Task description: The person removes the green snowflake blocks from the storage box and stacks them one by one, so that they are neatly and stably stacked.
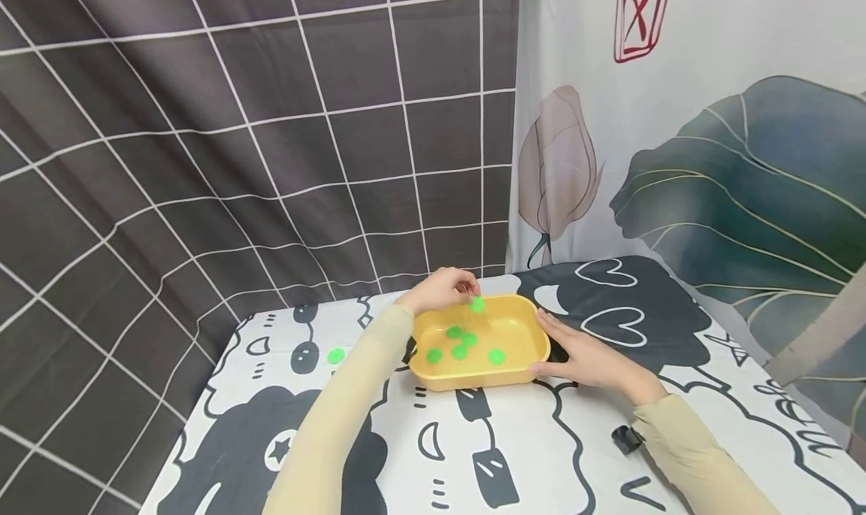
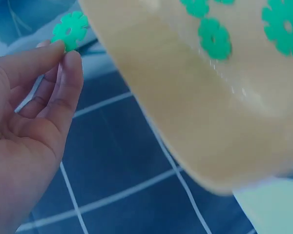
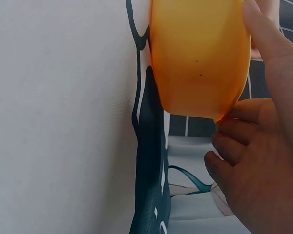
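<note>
Above the far left side of a yellow tray (image 1: 482, 380), my left hand (image 1: 443, 288) pinches a green snowflake building disc (image 1: 476, 304) between thumb and fingertip. The disc's notched edge and centre hole show in the left wrist view, where the left hand (image 2: 34, 107) is beside the tray's wall (image 2: 151, 97). Several similar green discs (image 1: 497, 357) lie on the tray's floor. At the tray's right end, my right hand (image 1: 585, 353) holds it, thumb at the near corner and fingers along the far side. The right wrist view has this hand (image 3: 259, 141) against the orange-looking tray (image 3: 200, 58).
One more green disc (image 1: 336, 355) lies on the patterned cloth (image 1: 528, 440), left of the tray. A small black object (image 1: 627, 438) is by the right wrist. Behind the table hang a dark grid curtain (image 1: 352, 146) and a pale printed one (image 1: 582, 64).
</note>
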`<state>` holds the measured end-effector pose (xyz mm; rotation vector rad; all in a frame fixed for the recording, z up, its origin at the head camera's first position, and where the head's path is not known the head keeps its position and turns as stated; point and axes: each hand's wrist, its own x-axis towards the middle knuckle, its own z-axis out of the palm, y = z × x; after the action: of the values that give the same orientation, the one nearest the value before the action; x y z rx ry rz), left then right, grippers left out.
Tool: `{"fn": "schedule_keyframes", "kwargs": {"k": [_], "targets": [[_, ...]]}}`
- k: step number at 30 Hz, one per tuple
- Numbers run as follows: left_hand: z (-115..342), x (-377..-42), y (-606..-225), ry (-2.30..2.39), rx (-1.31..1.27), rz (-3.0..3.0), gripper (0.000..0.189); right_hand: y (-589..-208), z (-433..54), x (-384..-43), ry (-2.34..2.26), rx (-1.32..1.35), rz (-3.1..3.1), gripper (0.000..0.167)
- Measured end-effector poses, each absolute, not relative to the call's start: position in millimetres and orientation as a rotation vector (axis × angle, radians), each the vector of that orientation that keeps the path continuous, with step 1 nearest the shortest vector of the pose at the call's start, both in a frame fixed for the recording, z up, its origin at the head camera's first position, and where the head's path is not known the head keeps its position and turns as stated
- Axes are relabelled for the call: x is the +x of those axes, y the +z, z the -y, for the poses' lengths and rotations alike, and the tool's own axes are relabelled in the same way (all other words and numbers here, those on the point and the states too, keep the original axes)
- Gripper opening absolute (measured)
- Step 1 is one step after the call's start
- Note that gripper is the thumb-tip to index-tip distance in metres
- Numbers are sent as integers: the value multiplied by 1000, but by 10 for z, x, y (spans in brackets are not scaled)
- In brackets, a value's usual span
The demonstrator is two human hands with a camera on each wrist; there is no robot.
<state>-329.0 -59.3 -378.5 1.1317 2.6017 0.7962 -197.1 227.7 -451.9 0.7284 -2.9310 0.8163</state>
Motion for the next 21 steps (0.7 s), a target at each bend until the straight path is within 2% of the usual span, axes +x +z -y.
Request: {"fn": "schedule_keyframes", "kwargs": {"k": [14, 21], "targets": [[1339, -3267, -3630, 1048, 897, -2708, 8, -4493, -2261, -1961, 810, 722, 2944, 106], [1789, -3132, -3599, 1175, 696, -2829, 10, -4518, -2252, -1974, 824, 698, 2968, 109]]}}
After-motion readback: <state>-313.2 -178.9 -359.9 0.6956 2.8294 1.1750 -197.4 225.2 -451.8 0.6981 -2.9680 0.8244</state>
